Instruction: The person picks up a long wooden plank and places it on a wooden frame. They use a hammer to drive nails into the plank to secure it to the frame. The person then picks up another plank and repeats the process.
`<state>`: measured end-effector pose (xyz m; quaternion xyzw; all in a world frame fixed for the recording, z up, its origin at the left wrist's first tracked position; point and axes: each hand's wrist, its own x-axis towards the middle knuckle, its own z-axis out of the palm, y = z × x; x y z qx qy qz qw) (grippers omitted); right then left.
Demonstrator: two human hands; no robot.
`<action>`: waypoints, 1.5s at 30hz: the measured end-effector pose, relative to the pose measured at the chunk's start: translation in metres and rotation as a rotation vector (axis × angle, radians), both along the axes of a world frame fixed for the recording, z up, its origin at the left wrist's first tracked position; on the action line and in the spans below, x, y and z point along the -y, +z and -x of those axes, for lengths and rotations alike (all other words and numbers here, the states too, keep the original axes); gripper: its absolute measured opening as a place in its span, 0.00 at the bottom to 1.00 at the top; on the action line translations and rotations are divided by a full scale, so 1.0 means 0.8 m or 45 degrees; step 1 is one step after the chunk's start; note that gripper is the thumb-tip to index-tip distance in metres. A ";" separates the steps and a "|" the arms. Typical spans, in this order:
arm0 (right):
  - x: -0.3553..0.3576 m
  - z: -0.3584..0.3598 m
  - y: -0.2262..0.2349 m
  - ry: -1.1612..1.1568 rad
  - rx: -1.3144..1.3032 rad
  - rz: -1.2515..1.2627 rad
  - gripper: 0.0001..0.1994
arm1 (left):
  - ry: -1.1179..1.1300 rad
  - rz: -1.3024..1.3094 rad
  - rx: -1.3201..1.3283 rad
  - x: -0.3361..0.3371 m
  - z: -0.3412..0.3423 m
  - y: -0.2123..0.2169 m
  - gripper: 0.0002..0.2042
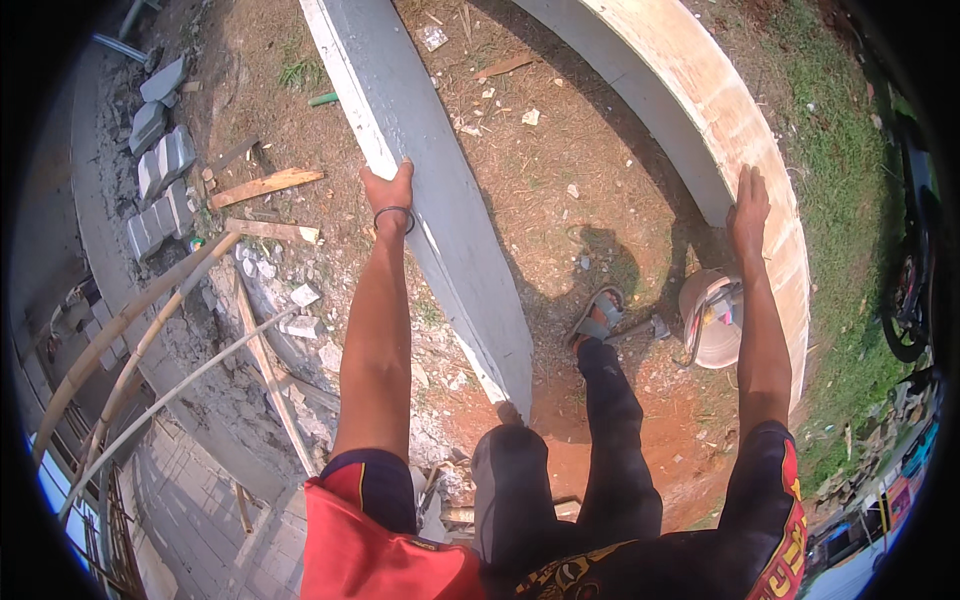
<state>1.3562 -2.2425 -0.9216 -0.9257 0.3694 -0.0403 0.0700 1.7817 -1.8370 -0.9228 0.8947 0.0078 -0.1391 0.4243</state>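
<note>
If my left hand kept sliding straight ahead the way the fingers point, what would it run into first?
Only more of the grey board it already grips. The left hand points up along the board's pale edge, and that edge looks free to the top of the picture. Depth is hard to judge through the fisheye.

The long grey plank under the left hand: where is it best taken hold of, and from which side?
Probably along its pale left edge, from above and the left. The grey plank lies long and flat, tilted, with its near end by the knee; only that thin edge fits within fingers. The left hand grips it there. The right hand rests on the curved plywood form.
</note>
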 end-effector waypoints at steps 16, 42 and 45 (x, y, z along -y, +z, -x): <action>-0.006 -0.018 -0.019 -0.340 -0.119 0.071 0.35 | 0.190 0.316 -0.649 0.007 -0.005 0.006 0.20; -0.194 -0.040 -0.049 -0.744 -0.092 0.296 0.29 | 0.044 0.475 -0.941 0.092 0.112 -0.016 0.26; -0.207 -0.040 -0.067 -0.754 -0.029 0.299 0.28 | -0.108 0.396 -0.873 0.090 0.097 -0.026 0.31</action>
